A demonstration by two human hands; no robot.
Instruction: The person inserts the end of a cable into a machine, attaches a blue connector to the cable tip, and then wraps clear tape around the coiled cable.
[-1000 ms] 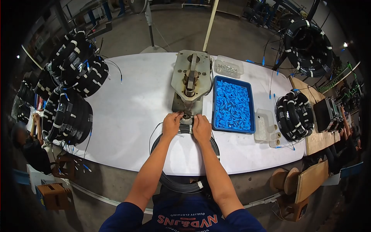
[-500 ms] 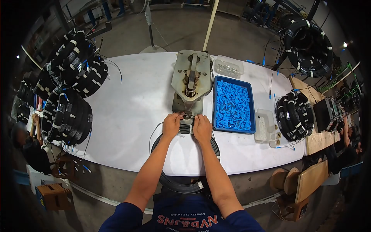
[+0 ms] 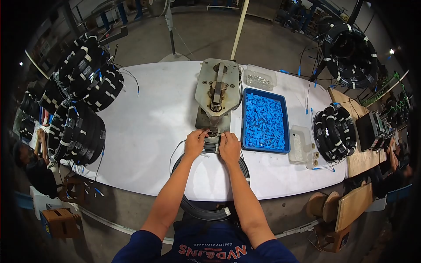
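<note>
A metal press (image 3: pixel 218 90) stands on the white table. At the foot of the press, my left hand (image 3: pixel 195 142) is closed in a pinch on the left side and my right hand (image 3: pixel 230 147) is closed on the right side. What the fingertips hold is too small to make out. A coil of black cable (image 3: pixel 204 213) hangs over the table's front edge, below and between my forearms, and its upper part lies just under my hands.
Right of the press is a blue tray (image 3: pixel 288 127) of small blue parts, with clear plastic boxes (image 3: pixel 261 77) nearby. Cable coils (image 3: pixel 334 131) stand at the right, and more coils (image 3: pixel 76 131) are stacked at the left. Co-workers sit at both sides.
Both hands stay at the foot of the press, with no clear movement. The whole view has shifted very slightly.
</note>
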